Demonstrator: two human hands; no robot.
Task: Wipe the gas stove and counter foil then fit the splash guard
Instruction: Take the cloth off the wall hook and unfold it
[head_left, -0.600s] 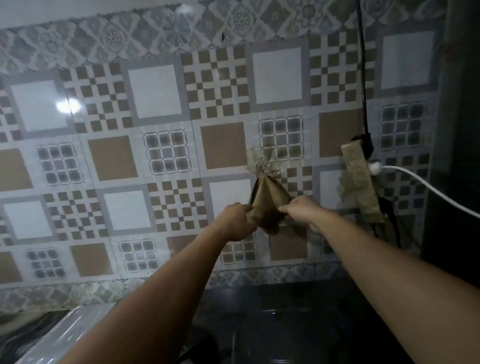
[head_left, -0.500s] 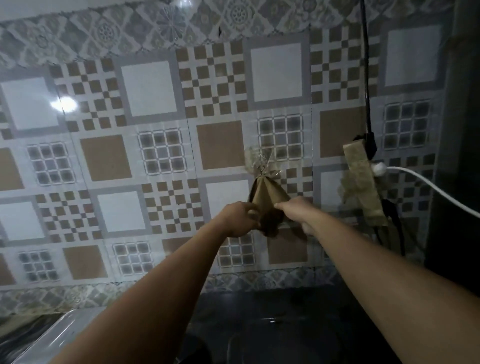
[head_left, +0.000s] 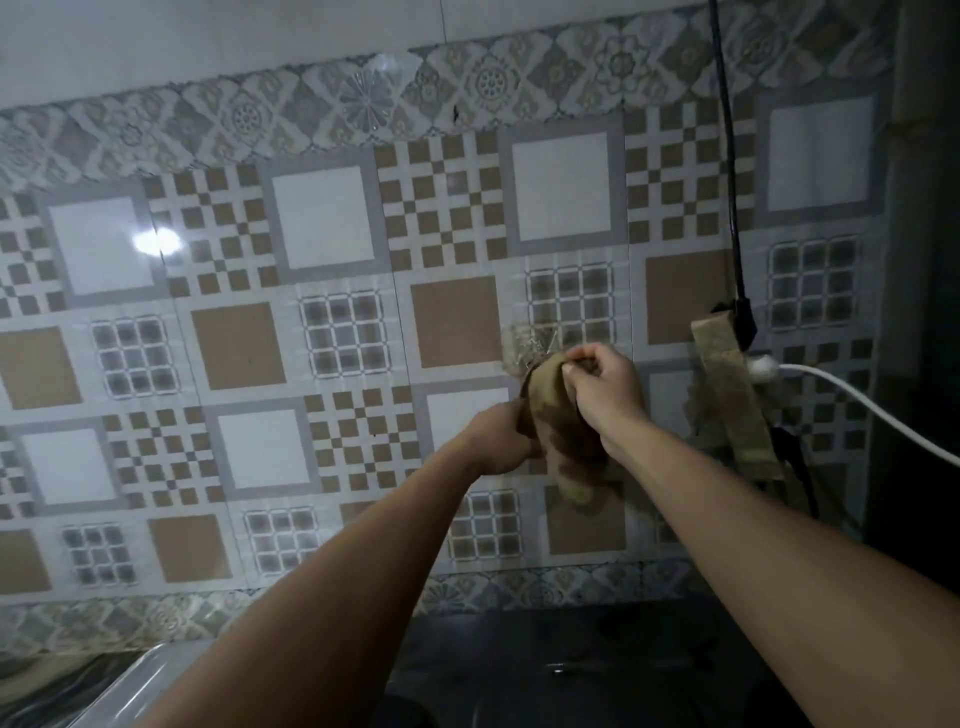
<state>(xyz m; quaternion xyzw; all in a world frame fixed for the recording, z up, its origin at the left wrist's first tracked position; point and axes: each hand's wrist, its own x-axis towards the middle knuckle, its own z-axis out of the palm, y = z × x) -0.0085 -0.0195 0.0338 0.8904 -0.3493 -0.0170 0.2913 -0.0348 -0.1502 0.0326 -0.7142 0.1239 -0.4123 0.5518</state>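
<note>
Since the earlier frame the right hand (head_left: 602, 387) has climbed to the top of the brown cloth (head_left: 558, 426), beside the wall hook (head_left: 524, 351), its fingers (head_left: 582, 364) pinching the upper edge. The left hand (head_left: 501, 441) grips the cloth's lower left side, fingers curled into the fabric. The cloth hangs against the tiled wall (head_left: 322, 332), well above the dark surface (head_left: 571, 670) below. Judging by this, the cloth is being hung or unhooked; which one I cannot tell. Next comes freeing or seating its loop.

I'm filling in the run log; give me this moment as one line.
stage: cloth at wall hook | left hand: grips cloth | right hand: pinches cloth top
</note>
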